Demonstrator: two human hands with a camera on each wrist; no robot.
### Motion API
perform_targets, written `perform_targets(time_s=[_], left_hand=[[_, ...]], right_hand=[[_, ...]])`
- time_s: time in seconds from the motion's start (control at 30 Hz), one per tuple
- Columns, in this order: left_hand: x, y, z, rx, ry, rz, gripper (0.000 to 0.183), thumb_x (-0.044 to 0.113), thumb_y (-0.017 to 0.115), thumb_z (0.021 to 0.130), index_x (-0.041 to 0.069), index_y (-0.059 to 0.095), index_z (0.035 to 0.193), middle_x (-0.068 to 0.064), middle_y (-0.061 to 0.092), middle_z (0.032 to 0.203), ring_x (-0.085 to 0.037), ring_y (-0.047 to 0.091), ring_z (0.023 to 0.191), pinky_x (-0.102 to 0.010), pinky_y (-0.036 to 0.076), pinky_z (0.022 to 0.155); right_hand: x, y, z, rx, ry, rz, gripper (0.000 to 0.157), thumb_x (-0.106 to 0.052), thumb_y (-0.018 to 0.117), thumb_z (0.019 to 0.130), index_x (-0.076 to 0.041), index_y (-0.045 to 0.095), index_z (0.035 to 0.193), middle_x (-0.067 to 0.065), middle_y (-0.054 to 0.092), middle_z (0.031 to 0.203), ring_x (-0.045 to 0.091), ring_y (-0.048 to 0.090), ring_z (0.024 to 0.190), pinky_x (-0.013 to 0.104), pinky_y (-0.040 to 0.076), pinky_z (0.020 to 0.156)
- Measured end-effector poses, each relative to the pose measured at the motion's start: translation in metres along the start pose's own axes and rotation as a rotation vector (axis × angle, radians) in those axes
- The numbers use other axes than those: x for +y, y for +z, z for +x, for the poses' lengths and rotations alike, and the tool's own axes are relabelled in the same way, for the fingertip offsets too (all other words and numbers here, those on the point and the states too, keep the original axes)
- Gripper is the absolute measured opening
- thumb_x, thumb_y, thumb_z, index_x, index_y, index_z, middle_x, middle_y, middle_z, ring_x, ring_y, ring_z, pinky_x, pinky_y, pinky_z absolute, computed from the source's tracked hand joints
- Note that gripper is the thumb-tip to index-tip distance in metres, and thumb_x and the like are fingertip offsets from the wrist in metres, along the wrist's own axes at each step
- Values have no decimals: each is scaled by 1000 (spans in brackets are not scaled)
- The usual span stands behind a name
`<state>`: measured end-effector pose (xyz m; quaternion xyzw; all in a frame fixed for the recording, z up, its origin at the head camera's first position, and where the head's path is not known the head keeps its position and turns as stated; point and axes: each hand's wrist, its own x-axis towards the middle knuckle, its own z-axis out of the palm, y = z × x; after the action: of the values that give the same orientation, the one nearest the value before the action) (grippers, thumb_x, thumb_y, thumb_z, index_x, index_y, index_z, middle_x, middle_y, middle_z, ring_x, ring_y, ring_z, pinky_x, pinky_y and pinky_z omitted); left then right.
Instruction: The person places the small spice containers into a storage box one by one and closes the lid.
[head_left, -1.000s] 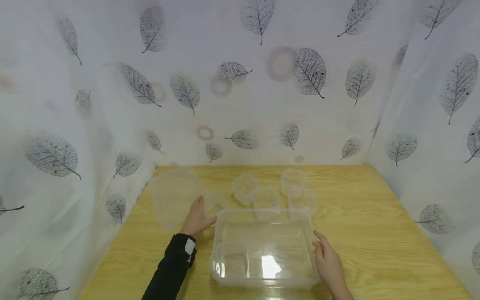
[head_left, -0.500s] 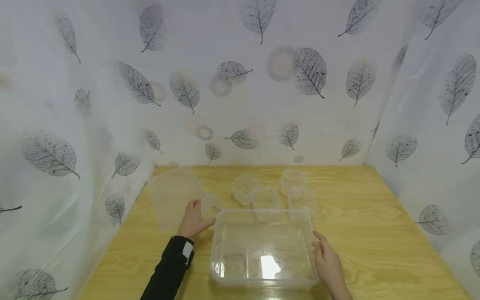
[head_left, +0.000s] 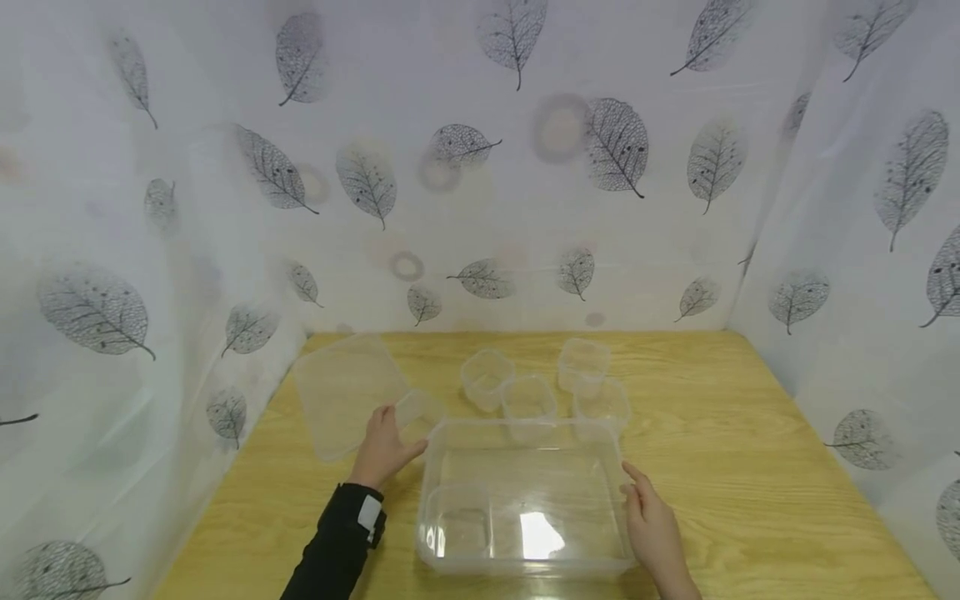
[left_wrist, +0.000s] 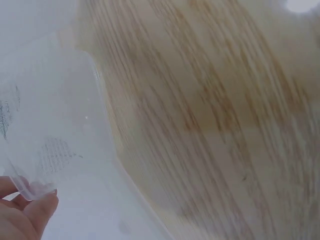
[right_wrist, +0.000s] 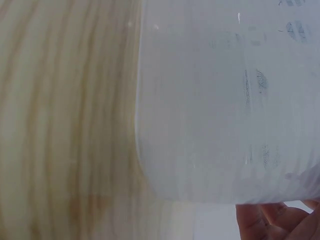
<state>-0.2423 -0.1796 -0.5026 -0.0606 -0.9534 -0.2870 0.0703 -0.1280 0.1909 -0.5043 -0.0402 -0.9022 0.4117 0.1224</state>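
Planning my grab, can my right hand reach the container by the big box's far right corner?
Likely yes; from your right hand, bare tabletop leads past the big box to that container.

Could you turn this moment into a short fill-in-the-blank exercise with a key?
The hand gripping a small tub is the ____ one. The number of small tubs inside the large container is ____. Counting unheld small tubs on the table beyond it gives ____. The backdrop is printed with veined ____.

Missing words: left; one; four; leaves.
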Motion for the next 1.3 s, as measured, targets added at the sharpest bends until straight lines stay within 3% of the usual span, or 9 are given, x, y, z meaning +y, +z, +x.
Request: perform_targets(time_s=[0.17,0.3,0.57,0.7,0.87,1.07,1.3], left_hand=[[1,-4,-8,52,-15,-55,86,33,72,70,-16,31,126,-30,30,127,-43,30,116,-50,35,89],[2,-8,-12,87,-25,-33,84,31,73,69,-15,31,126,-29,29,126,-42,30,115,-49,36,88],[19,-26,-14,250,-9,-56,82,28,74,67,-14,33,124,-30,31,123,-41,31,112,-51,37,86],[29,-31,-14,307,34,-85,85,26,76,64,-14,32,125,-29,30,125,-41,30,114,-51,37,87],[44,-30,-15,366,162,-131,85,22,78,62,-13,33,126,-28,31,126,-40,31,115,-50,36,89],[56,-27,-17,331,341,-102,87,21,78,61,-14,32,126,-29,32,125,-40,32,116,-48,37,89],[60,-20,-21,218,454,-103,88,21,78,61,-13,32,128,-26,34,127,-36,34,117,-44,36,92]], right_hand=[[0,0,-1,3,-14,-4,32,-5,38,93,2,44,123,24,61,96,19,55,64,25,37,43],[0,0,0,7,-32,-5,32,-4,38,92,3,44,122,23,61,95,20,56,64,25,37,43],[0,-2,1,23,-43,-4,31,-3,39,92,3,45,122,23,61,94,14,52,59,24,36,42],[-1,-3,0,23,-59,4,31,-4,39,93,4,45,122,23,61,94,14,52,58,24,35,41],[0,-2,-1,22,-71,13,31,-3,39,93,5,45,122,25,61,94,23,59,66,24,35,39],[2,0,-1,27,-56,16,31,-2,40,92,4,45,121,24,61,94,25,59,67,25,38,43],[5,1,0,35,-63,3,31,-2,40,92,3,46,121,22,62,93,25,59,69,27,40,47]])
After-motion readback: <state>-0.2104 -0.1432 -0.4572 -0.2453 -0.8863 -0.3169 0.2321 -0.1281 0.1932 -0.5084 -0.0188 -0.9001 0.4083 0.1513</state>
